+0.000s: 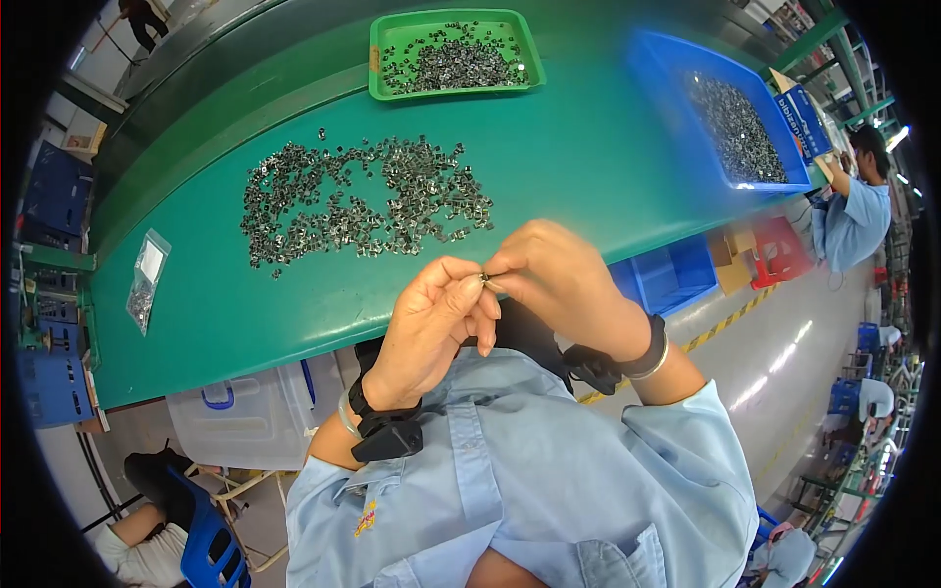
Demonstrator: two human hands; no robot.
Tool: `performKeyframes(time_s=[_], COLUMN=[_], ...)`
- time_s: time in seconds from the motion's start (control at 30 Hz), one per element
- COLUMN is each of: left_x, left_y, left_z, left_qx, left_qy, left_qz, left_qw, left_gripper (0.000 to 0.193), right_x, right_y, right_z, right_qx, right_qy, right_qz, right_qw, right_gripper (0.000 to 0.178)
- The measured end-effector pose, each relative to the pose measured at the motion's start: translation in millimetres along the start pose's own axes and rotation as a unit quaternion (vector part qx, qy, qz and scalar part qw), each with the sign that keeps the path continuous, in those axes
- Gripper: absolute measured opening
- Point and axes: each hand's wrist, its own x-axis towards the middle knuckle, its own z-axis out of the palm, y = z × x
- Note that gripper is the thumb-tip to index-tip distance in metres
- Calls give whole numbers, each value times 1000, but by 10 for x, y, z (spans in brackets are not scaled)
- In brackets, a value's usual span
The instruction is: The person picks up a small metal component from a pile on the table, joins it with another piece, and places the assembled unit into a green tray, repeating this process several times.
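Observation:
At the table's near edge my two hands meet fingertip to fingertip. My left hand (431, 318) pinches a tiny dark metal part (483, 278) between thumb and forefinger, its other fingers curled. From the other side, the thumb and forefinger of my right hand (554, 279) close on the same part; the fingers cover most of it, so its exact kind does not show. Just beyond my hands, a loose spread of small black-and-silver metal parts (421, 186) lies on the green tabletop (323, 314).
A green tray (376, 73) of similar parts stands at the back. To the right is a blue bin (720, 176) filled with small metal parts. A clear bag (145, 279) lies at the left. Below the table are a blue crate (676, 279) and a clear plastic box (240, 416).

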Motion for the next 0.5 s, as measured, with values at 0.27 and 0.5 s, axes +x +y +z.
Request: performKeyframes(time_s=[0.27, 0.5], left_x=[-58, -43], left_y=[27, -12], left_z=[33, 12], left_qx=[21, 44], left_qy=[13, 11], left_qz=[-3, -4], left_qw=[1000, 999], left_gripper=[18, 17], right_x=[-114, -175], right_y=[-1, -43], right_z=[88, 124], right_qx=[-13, 37], right_qy=[43, 57], right_qz=[-21, 8], right_qw=[999, 998], right_gripper=[22, 19])
